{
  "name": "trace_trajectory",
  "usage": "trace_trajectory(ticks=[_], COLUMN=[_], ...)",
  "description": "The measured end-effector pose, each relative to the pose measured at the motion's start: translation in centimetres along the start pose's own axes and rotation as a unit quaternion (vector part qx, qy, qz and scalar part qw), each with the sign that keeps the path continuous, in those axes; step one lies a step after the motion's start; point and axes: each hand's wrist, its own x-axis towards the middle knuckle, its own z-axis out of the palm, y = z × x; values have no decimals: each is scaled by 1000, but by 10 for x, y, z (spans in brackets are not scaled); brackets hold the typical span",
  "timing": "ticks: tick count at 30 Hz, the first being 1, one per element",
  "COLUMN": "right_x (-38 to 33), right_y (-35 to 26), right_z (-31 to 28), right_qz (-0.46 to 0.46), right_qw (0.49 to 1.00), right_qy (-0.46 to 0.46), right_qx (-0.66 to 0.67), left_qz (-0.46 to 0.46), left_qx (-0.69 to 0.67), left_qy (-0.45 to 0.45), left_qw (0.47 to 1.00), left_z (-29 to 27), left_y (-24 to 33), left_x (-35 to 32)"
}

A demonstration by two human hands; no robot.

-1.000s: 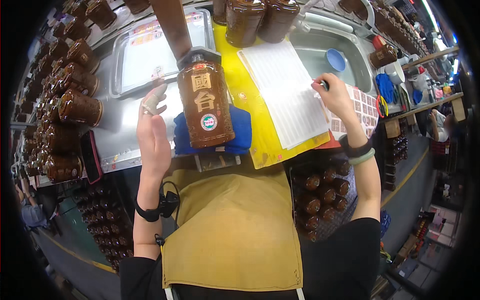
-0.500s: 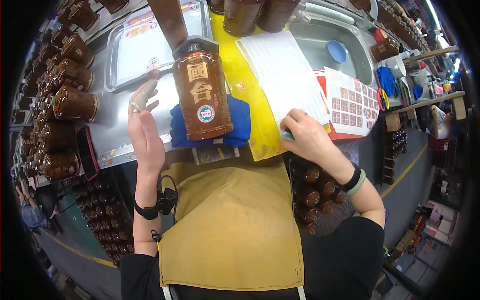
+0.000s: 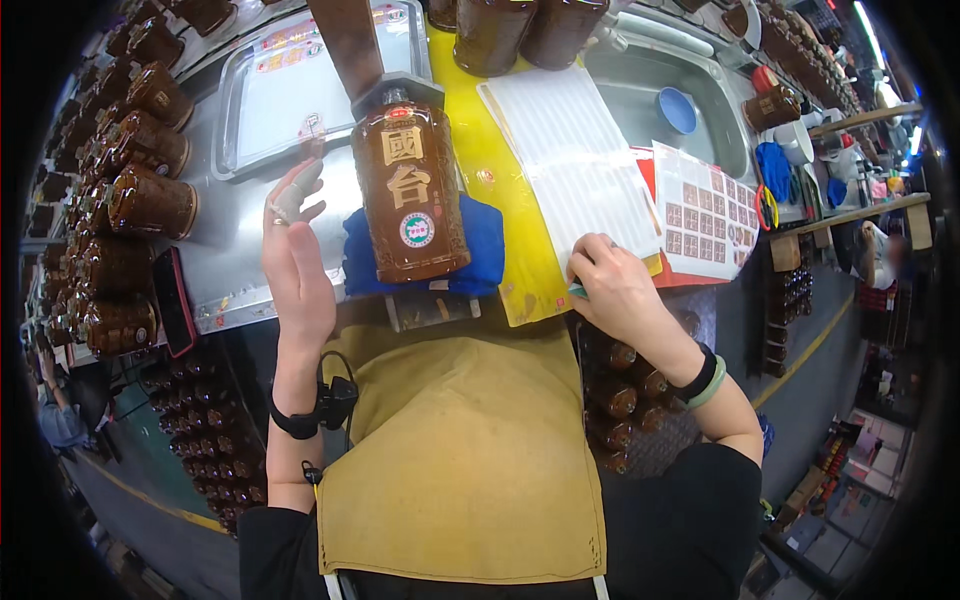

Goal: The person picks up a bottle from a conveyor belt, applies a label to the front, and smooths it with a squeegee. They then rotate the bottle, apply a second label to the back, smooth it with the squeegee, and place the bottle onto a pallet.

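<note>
- One brown bottle (image 3: 412, 190), base on blue cloth (image 3: 486, 248), unheld; could slip if knocked.
- L hand (image 3: 297, 258) alongside: open, prob. empty.
- R hand (image 3: 615, 288): pinched on green item (image 3: 577, 291); could crease sheets (image 3: 570, 140) if dragged.

Your bottle (image 3: 412, 180), over the bench's (image 3: 225, 255) near edge, is brown with gold characters and a round white-and-green emblem. The cloth (image 3: 483, 245) under it is plain blue. The bench surface is silver-grey. Right of the cloth, at the near edge, your mat (image 3: 522, 285) is bright yellow; the paper stack (image 3: 570, 130) on it is white with faint grey lines. Toward the right edge, the label sheet (image 3: 705, 220) is white, gridded with reddish-brown squares. In the grey sink (image 3: 635, 125), the bowl (image 3: 677, 111) is light blue. Near the left corner, the phone (image 3: 175, 303) is black, edged red. Your apron (image 3: 460, 460) is plain mustard; your bangle (image 3: 711, 385), pale green.
</note>
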Motion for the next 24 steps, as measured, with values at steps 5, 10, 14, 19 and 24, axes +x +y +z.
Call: trace_trajectory(ticks=[5, 10, 14, 19, 24], right_x=[2, 3, 5, 60, 103], right_y=[2, -1, 7, 68, 139], right_z=[-2, -2, 0, -67, -99], right_qz=[17, 17, 21, 162, 110], right_qw=[999, 999, 997, 972, 880], right_qy=[-18, -34, -13, 149, 377], right_qx=[46, 36, 73, -79, -267], left_qz=[4, 16, 16, 19, 4], left_qx=[2, -30, -37, -21, 9], left_qy=[5, -3, -6, -4, 13], left_qw=[1000, 999, 999, 1000, 1000], left_z=[-3, -4, -2, -4, -3], left_y=[-4, -8, -8, -5, 1], left_x=[-1, -2, 1, 1, 0])
